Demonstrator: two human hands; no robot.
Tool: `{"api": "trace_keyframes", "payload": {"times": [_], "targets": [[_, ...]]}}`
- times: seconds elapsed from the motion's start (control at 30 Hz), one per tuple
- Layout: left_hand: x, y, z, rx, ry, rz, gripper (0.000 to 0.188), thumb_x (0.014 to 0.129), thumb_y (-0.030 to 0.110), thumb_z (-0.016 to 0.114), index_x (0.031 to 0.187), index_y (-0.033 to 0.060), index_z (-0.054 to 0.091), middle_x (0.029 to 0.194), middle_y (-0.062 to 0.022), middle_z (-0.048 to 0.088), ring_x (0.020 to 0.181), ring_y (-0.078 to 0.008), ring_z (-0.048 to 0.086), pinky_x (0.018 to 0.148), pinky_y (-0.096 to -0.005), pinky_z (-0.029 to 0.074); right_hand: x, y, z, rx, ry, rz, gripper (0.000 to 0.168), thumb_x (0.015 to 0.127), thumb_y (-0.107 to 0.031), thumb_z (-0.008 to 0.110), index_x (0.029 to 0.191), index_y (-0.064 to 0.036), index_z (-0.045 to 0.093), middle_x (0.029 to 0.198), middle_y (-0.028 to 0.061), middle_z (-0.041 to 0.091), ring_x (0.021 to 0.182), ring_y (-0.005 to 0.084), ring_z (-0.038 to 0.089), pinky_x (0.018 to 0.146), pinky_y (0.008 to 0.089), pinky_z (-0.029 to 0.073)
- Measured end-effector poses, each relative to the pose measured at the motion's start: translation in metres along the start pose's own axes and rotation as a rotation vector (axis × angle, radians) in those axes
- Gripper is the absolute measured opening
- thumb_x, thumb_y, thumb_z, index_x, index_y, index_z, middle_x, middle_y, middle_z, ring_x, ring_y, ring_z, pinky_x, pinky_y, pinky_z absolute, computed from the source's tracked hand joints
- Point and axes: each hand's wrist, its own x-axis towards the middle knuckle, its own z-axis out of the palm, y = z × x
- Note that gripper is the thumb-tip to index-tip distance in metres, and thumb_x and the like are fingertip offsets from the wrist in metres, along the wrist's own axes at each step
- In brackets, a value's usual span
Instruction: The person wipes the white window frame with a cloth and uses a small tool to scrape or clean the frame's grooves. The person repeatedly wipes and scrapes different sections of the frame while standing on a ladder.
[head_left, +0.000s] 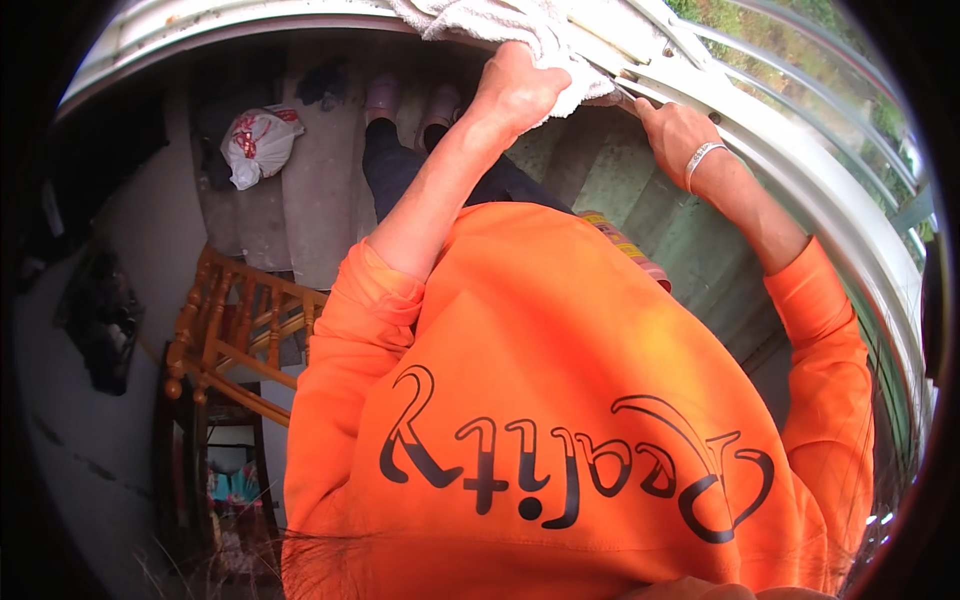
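Observation:
A white terry cloth (480, 19) lies bunched over the pale window frame (750, 97) at the top. My left hand (523, 86) is closed in a fist on it, pressing near the sill's edge. To the right, my right hand (675, 135), with a silver bracelet (703, 161) at the wrist, grips a thin metal tool (624, 91). The tool reaches toward the frame's track beside the cloth's right end; its exact kind cannot be told. Both forearms are bare below pushed-up orange sleeves.
Metal bars (817, 67) cross outside the window, with greenery beyond. A tied white plastic bag (262, 146) with red print sits on the tiled floor. A wooden balustrade (255, 315) stands at the left. A red and yellow item (622, 244) is partly hidden by the orange top.

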Motion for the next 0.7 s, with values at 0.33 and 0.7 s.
{"api": "trace_keyframes", "payload": {"times": [0.33,0.7], "targets": [[0.001,-0.002,0.015,0.006,-0.14,-0.135,0.036,0.07,0.018,0.062,0.086,-0.0141,0.06,0.079,-0.0208,0.065,0.075,-0.0251,0.064,0.07,-0.0373,0.05,-0.049,0.015,0.018,0.125,-0.142,0.099,0.032,0.089,-0.006,0.049,0.12,0.0,0.051,0.073,0.0248,0.062,0.071,0.0422,0.062,0.062,0.0479,0.049],[0.012,0.009,0.023,-0.02,-0.176,-0.134,0.031,0.08,0.008,0.062,0.107,-0.008,0.061,0.097,-0.0085,0.065,0.085,-0.0133,0.061,0.075,-0.027,0.049,-0.043,0.027,0.044,0.474,0.251,0.089,0.037,0.087,-0.003,0.056,0.124,-0.007,0.055,0.085,0.0229,0.062,0.077,0.0398,0.06,0.069,0.0444,0.048]]}}
